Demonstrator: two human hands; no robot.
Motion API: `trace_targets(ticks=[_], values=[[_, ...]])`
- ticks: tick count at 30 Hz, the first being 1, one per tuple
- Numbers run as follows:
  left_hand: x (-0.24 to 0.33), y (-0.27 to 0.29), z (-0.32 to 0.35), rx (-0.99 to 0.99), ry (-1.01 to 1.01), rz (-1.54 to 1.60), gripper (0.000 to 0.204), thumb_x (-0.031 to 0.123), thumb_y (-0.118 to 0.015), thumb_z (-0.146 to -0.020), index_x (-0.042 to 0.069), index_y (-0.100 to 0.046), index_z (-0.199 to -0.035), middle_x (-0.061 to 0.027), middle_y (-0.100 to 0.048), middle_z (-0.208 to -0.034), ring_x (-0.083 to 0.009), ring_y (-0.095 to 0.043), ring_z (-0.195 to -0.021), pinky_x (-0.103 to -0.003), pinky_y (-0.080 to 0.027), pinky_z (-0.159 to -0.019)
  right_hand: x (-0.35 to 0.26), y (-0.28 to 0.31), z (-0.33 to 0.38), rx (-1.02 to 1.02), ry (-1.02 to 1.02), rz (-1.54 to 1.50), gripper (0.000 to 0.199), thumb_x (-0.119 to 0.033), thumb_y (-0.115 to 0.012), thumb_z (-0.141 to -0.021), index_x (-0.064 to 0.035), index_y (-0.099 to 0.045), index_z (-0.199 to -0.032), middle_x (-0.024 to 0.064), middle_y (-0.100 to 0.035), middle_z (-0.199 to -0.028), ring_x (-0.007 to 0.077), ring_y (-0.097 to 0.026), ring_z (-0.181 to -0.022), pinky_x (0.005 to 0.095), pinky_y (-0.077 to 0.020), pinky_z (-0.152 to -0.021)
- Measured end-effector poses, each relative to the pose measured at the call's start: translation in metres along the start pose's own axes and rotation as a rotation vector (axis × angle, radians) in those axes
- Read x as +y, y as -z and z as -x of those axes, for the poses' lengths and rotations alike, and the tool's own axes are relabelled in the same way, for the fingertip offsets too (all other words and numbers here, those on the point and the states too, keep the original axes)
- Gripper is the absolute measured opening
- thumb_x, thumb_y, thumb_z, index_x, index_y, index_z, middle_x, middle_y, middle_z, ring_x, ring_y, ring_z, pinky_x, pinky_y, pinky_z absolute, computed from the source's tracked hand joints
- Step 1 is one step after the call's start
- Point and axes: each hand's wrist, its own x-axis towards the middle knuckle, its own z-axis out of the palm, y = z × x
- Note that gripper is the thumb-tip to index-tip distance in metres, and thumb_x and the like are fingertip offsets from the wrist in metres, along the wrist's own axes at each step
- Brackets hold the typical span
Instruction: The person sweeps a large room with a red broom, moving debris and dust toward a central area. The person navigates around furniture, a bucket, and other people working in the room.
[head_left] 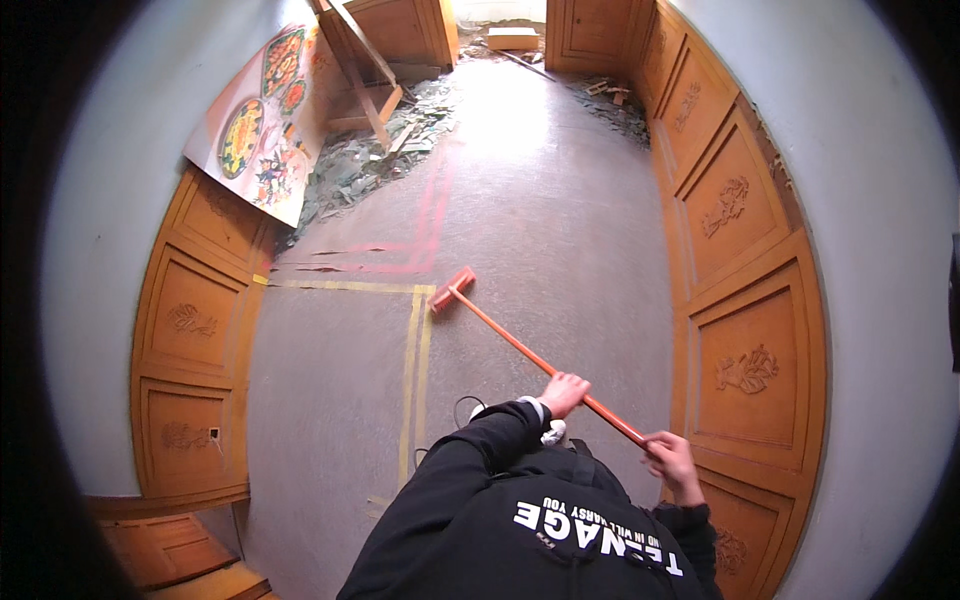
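Black cloth top with white letters (490, 490) is closest, and both hands reach out past it. The right hand (672, 464) is curled around the near end of a long, thin, orange broom (515, 343). The left hand (566, 394) is closed around it farther along. Its straight, round pole (612, 417) looks stiff, and I think the broom is light, maybe a bit slippery if the pole is smooth. It should not break easily. Holding it with hands apart seems good: one at the end, one lower to steer. Farther out, the wide red-orange broom head (452, 288) seems to rest on the dull grey floor (560, 250), by the corner of flat yellow lines (345, 286). I cannot tell if its bristles are soft. Past that, grey-green broken bits (350, 178) lie heaped on the left.
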Motion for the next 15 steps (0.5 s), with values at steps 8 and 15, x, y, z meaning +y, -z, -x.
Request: trace_targets(ticks=[8,15], values=[[-0.033,0.024,0.003,0.141,0.343,0.013,0.050,0.010,-0.058,-0.081,0.012,-0.042,-0.129,-0.0157,-0.037,-0.136,-0.0326,-0.025,-0.135,-0.051,-0.021,-0.108,-0.016,-0.060,-0.088,-0.163,0.063,-0.008,0.020,-0.011,-0.051,-0.091,0.0008,-0.057,-0.106,0.0071,-0.054,-0.070,0.0074,-0.042,-0.048,0.0212,-0.0322,-0.040],[-0.021,0.013,-0.039,0.189,-0.096,0.139,0.029,0.026,-0.065,-0.079,0.011,-0.051,-0.100,-0.0104,-0.054,-0.108,-0.0307,-0.041,-0.123,-0.049,-0.030,-0.101,-0.093,0.010,-0.012,-0.252,-0.026,0.229,0.036,-0.007,-0.053,-0.088,-0.0045,-0.049,-0.123,0.0068,-0.060,-0.087,0.0033,-0.042,-0.049,0.0181,-0.0301,-0.041]])
